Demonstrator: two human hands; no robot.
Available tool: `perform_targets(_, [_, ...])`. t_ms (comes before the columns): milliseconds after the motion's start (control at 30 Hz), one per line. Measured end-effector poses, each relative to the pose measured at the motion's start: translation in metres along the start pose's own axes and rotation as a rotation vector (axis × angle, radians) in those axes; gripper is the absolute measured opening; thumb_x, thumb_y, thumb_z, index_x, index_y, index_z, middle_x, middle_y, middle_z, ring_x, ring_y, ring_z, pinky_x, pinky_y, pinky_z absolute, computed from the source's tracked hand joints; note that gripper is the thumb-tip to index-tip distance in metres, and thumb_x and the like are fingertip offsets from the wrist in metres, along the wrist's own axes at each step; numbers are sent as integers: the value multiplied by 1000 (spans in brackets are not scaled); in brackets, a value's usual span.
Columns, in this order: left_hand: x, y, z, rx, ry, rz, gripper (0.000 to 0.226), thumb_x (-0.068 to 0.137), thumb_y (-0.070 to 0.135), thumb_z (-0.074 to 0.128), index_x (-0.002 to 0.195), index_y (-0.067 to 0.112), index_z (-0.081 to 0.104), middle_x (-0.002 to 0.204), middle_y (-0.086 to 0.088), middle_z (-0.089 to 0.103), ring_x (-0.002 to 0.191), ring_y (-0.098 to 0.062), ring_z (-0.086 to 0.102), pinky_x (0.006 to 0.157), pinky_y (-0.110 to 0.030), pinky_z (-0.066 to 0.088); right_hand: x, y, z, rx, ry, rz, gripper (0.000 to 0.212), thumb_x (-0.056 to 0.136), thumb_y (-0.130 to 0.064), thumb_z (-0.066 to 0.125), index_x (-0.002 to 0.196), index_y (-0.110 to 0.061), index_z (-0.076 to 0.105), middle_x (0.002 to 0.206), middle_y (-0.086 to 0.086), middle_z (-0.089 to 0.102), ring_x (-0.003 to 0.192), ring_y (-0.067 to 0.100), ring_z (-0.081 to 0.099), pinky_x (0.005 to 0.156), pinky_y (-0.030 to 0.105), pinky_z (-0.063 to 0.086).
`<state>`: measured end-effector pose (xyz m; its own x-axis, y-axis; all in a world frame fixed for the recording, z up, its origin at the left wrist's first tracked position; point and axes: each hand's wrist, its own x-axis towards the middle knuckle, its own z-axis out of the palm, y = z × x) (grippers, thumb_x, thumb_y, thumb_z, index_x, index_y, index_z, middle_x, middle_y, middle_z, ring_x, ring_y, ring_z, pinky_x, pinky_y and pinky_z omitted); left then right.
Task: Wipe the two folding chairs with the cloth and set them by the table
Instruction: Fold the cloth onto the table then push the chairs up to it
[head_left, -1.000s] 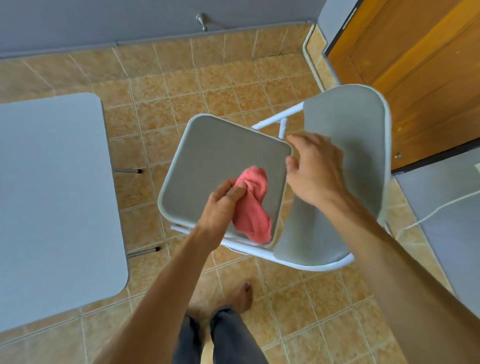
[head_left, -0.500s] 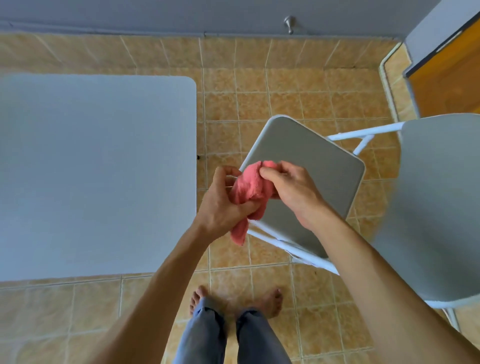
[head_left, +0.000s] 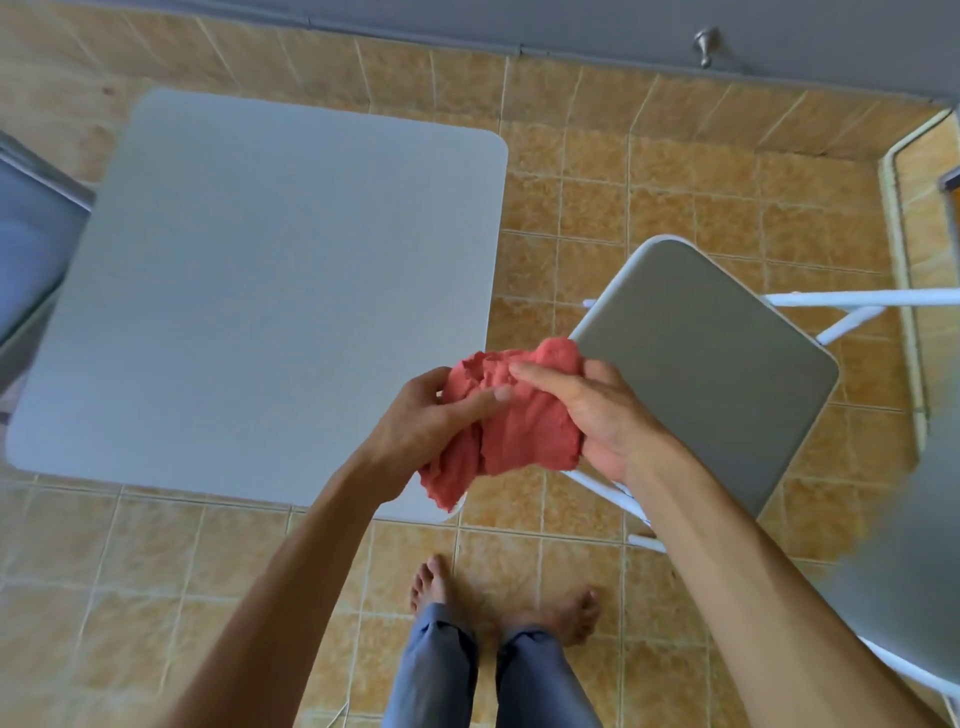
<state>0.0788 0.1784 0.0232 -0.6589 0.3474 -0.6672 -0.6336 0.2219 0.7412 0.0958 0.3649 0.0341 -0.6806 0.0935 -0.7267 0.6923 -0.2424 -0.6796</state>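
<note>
A crumpled pink cloth (head_left: 511, 415) is bunched between both hands at mid-frame, held in the air. My left hand (head_left: 436, 421) grips its left side and my right hand (head_left: 597, 415) holds its right side. Behind my right hand stands an unfolded folding chair with a grey seat (head_left: 717, 364) and a white tube frame (head_left: 852, 299). Its blurred grey backrest (head_left: 919, 545) fills the right edge. The grey square table (head_left: 270, 291) lies to the left of the chair. I see only this one chair.
The tan tiled floor (head_left: 649, 176) runs to a grey wall with a metal door stop (head_left: 706, 47) at the top. A grey object (head_left: 26, 249) sits at the far left edge. My bare feet (head_left: 571, 613) stand below the hands.
My right hand left the chair's backrest and joined the left on the cloth, which lifted off the seat. The view swung left, bringing the whole table into view.
</note>
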Motion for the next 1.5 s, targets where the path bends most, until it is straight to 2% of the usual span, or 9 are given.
perform_targets(100, [-3,-11,-16,-37,89,18,38,79,35,81,109,14,70,100,-14,76,93,-35,74,84,-59,58,5,11,13,-34,-17,12,30,83,-13,82,111,-6,74,104,16,78,101,33,75,94,50,58])
perform_targets(333, [-20,-30,-57,-317,-52,46,30,98,16,59,124,3,64,114,-22,70,102,-32,70,88,-42,58,20,21,27,-32,4,13,18,99,-10,63,110,-20,74,114,10,77,100,21,73,87,37,57])
perform_targets(533, [-22,-53,-81,-173,196,-108,29,102,37,51,109,16,71,86,-15,67,67,-31,63,59,-36,54,44,44,49,-63,-9,21,19,103,-18,59,112,-25,74,114,3,77,111,23,71,100,43,56])
perform_targets(633, [-25,-61,-88,-149,156,-124,42,88,51,66,115,18,68,100,-5,77,89,-23,75,69,-39,59,50,48,65,-133,-46,40,14,98,-37,66,107,-27,72,111,-1,77,108,18,72,97,43,57])
perform_targets(800, [-28,-70,-97,-172,203,-60,46,70,21,85,111,6,69,97,-16,75,79,-26,72,57,-32,53,56,49,78,-410,-51,-10,83,49,-58,94,118,-21,63,111,-2,75,101,15,72,93,41,59])
perform_targets(967, [-31,-69,-103,-285,234,-71,25,90,24,71,111,9,69,99,-22,72,86,-34,67,77,-46,54,65,48,76,-567,3,-9,63,75,-33,85,128,-24,52,119,3,68,100,17,68,86,37,58])
perform_targets(1133, [-27,-61,-97,-191,262,-52,31,92,35,69,118,20,64,102,-16,75,91,-35,73,77,-52,61,61,61,79,-789,-64,-80,105,56,-68,85,142,-31,38,139,3,46,128,18,49,107,35,44])
perform_targets(1333, [-22,-53,-89,-25,232,-62,45,83,16,79,121,16,55,97,-8,77,82,-23,76,66,-39,62,53,79,89,-1132,-9,-218,64,67,-56,77,114,-20,53,116,5,56,108,26,57,88,42,53])
perform_targets(1500, [-19,-65,-101,110,277,-83,33,94,8,62,124,15,53,87,-7,74,63,-14,69,62,-38,57,48,86,98,-1305,-89,-243,44,88,-41,65,126,-21,58,123,8,53,117,30,53,91,39,49])
